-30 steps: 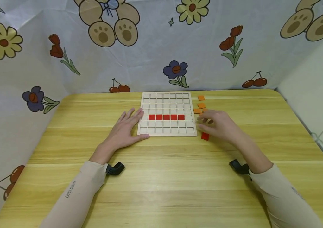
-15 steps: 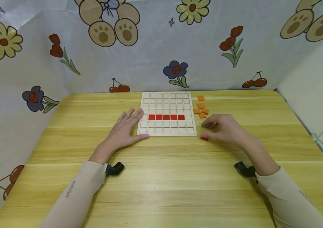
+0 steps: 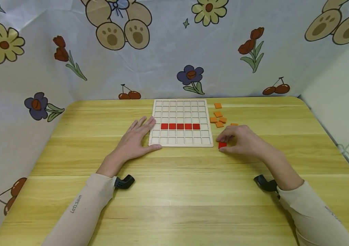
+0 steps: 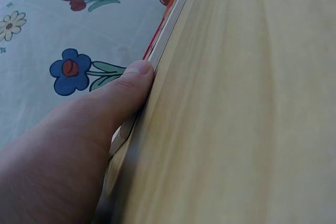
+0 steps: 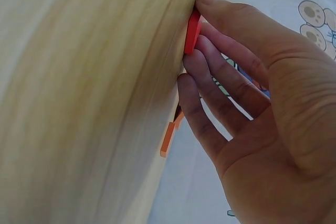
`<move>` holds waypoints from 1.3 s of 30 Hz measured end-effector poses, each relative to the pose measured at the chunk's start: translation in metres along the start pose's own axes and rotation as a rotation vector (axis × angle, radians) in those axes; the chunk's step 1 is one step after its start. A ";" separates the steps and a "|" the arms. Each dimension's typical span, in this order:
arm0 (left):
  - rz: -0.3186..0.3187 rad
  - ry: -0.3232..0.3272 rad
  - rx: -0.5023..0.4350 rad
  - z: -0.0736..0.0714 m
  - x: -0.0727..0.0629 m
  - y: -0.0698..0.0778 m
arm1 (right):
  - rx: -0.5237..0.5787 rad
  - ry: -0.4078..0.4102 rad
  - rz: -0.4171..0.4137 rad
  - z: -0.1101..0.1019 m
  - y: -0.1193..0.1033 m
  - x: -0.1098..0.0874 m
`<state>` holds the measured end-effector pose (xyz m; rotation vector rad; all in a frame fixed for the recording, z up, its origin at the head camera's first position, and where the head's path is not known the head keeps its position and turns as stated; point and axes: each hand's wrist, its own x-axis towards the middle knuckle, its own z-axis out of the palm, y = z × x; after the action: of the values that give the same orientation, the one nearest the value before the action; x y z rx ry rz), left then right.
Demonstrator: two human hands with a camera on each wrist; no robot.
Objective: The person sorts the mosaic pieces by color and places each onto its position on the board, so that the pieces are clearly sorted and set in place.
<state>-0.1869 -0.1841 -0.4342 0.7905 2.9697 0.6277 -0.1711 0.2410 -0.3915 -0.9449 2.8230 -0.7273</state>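
Note:
A pale wooden grid board (image 3: 180, 136) lies flat on the table, with a row of red square tiles (image 3: 180, 126) in its cells. My left hand (image 3: 135, 140) rests spread along the board's left edge, the fingertips on its side and the thumb at the near corner. In the left wrist view the thumb (image 4: 126, 85) touches the rim. Right of the board, my right hand (image 3: 242, 141) pinches a loose red tile (image 3: 222, 145) between thumb and fingertips, close to the tabletop. From the right wrist, that tile (image 5: 192, 32) appears edge-on.
Several orange tiles (image 3: 218, 114) lie loose beyond the right hand, beside the board's right edge. Another orange tile (image 3: 234, 124) shows just behind that hand. A patterned cloth (image 3: 162, 61) hangs behind the wooden table (image 3: 174, 205).
My right hand has drawn back from the orange tiles to the red tile, which has shifted slightly away from me between thumb and fingers. The left hand has stayed in place.

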 end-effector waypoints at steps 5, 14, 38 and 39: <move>0.002 0.001 -0.003 0.000 0.000 0.001 | 0.004 0.010 -0.008 0.001 0.002 0.000; -0.040 0.001 -0.039 0.000 -0.003 0.001 | 0.030 0.027 0.040 -0.005 -0.002 0.007; -0.032 0.014 -0.047 0.001 -0.001 0.001 | -0.009 0.124 0.086 -0.005 -0.010 0.078; -0.033 0.014 -0.047 0.001 -0.001 0.001 | -0.007 0.113 0.086 -0.004 -0.011 0.080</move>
<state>-0.1856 -0.1838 -0.4349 0.7359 2.9615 0.7013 -0.2302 0.1885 -0.3769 -0.8022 2.9440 -0.7843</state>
